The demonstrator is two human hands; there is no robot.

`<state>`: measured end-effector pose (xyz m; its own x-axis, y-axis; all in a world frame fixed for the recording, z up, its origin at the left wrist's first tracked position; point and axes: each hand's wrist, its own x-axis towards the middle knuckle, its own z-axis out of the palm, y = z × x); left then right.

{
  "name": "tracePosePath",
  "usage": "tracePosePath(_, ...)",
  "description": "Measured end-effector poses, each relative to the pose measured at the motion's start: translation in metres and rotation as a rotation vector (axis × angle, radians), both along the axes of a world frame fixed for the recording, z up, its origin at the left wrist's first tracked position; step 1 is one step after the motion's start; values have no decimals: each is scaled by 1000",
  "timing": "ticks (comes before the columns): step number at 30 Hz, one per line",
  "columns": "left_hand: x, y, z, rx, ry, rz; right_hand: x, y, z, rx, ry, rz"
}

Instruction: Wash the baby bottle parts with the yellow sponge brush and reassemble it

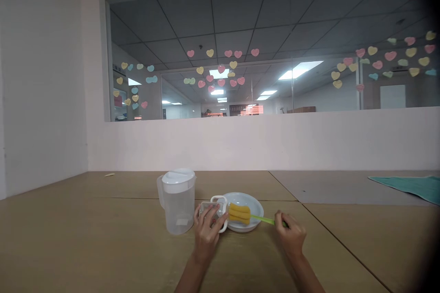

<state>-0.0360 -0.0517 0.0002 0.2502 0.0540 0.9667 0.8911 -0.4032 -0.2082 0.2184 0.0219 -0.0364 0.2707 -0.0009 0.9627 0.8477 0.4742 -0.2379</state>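
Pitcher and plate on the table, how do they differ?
The pitcher is clear plastic with a white lid; the plate is solid white with no lid. The pitcher stands tall, while the plate sits low and shallow. A yellow sponge is over the plate, not the pitcher. Both rest on the table.

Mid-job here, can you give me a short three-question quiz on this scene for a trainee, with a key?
1. What does the left hand hold?
2. True or false: the lidded clear pitcher stands to the left of the white plate.
3. The brush in the right hand has a sponge head of which colour? A blue, B yellow, C red.

Key: 1 a small clear container with a white rim; 2 true; 3 B.
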Motion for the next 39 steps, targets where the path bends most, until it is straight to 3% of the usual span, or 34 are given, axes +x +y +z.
tracePosePath(39, 1, 1, -1, 27, -27, -19, 1, -1, 2, 6, 13, 1)
